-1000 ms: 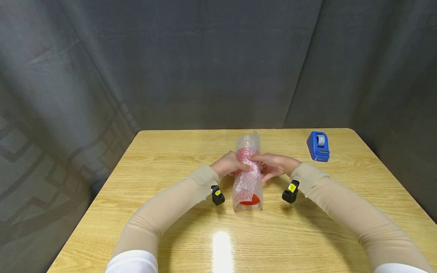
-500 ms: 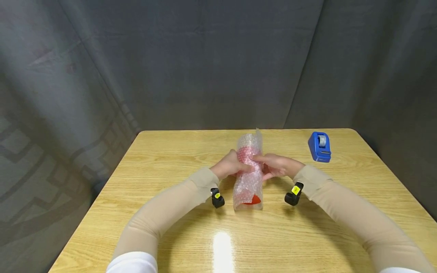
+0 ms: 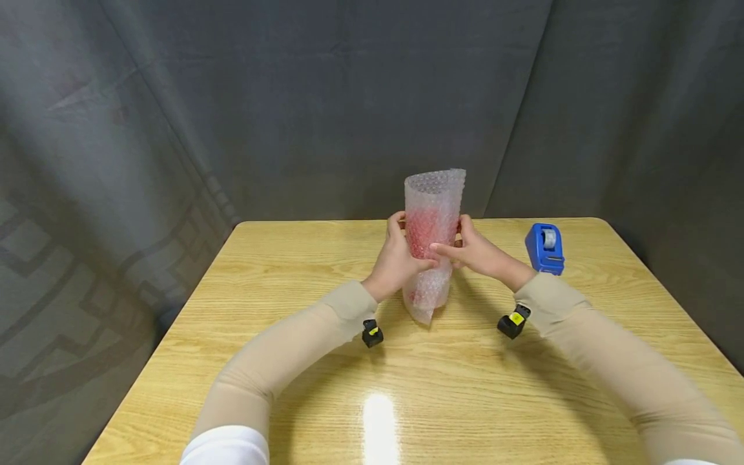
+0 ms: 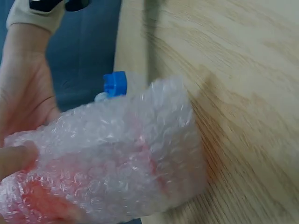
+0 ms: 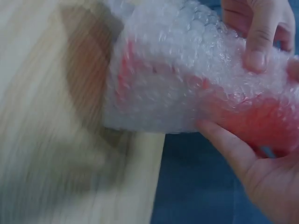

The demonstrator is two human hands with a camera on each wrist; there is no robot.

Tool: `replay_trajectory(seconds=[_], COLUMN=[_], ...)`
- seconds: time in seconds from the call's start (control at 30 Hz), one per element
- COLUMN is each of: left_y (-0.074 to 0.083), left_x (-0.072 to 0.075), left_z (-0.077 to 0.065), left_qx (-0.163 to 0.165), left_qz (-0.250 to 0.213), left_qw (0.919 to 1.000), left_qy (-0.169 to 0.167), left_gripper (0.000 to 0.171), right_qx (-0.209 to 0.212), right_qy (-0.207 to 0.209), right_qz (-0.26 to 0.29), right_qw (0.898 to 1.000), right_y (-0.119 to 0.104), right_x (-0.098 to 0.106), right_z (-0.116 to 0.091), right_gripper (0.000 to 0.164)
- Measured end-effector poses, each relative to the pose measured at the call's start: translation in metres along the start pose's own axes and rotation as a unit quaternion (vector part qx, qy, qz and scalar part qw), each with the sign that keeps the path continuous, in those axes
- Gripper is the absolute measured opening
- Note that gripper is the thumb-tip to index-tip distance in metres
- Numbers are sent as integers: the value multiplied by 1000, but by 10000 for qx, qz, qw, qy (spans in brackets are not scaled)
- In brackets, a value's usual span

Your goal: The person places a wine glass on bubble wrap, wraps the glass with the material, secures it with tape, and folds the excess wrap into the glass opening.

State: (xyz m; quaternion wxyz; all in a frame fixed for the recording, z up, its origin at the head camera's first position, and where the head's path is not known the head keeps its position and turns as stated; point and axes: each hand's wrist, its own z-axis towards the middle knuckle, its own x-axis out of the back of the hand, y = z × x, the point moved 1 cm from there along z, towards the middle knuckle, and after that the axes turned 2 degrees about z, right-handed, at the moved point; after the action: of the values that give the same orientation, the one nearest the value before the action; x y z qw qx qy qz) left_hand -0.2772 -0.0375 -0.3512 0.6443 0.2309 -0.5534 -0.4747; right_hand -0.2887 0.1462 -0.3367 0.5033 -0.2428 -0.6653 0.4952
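A tube-like bundle of bubble wrap [image 3: 434, 203] stands near upright over the table, with something red showing through its middle. Its upper end is an open roll, and a loose corner points down at the bottom. My left hand [image 3: 395, 261] grips it from the left, thumb across the front. From the right, my right hand [image 3: 476, 248] holds it, fingers behind and thumb in front. In the right wrist view the bubble wrap [image 5: 159, 84] covers the red object, whose kind is hidden. The left wrist view shows my left thumb [image 4: 16, 158] pressed on the wrap.
A blue tape dispenser [image 3: 544, 248] with a roll of clear tape sits at the back right of the wooden table [image 3: 290, 271]. Dark grey curtain [image 3: 372, 116] hangs behind the table and along its sides.
Both hands have raised the bubble-wrapped bundle from lying on the table and tipped it up, its far end rising. The red end that faced me is now out of sight.
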Motion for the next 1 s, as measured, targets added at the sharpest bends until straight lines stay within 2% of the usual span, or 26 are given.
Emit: replay_trajectory(seconds=[0.17,0.3,0.47,0.7,1.0], left_y=[-1,-4,-10,-15,-16], left_x=[-4,-8,-12,-13,-12], left_z=[-4,-8,-11,-12,-13], left_qx=[-524,-725,-715,-793,-667], left_qz=[88,365,586,670,658], left_qw=[9985,9967,9957,9946,9954], left_qy=[110,19,-84,-77,-189], left_gripper=[117,118,116,111,111], right_qx=[573,691,742,930,768], right_qy=[256,264,171,189,148], right_qz=[-267,-263,-370,-443,-368], right_qw=[9977,9969,9964,9945,9963], right_y=[3,10,17,21,17], right_x=[1,-1,-4,-9,-13], right_z=[-4,-8,-10,-9,-11], right_gripper=[83,95,100,95,92])
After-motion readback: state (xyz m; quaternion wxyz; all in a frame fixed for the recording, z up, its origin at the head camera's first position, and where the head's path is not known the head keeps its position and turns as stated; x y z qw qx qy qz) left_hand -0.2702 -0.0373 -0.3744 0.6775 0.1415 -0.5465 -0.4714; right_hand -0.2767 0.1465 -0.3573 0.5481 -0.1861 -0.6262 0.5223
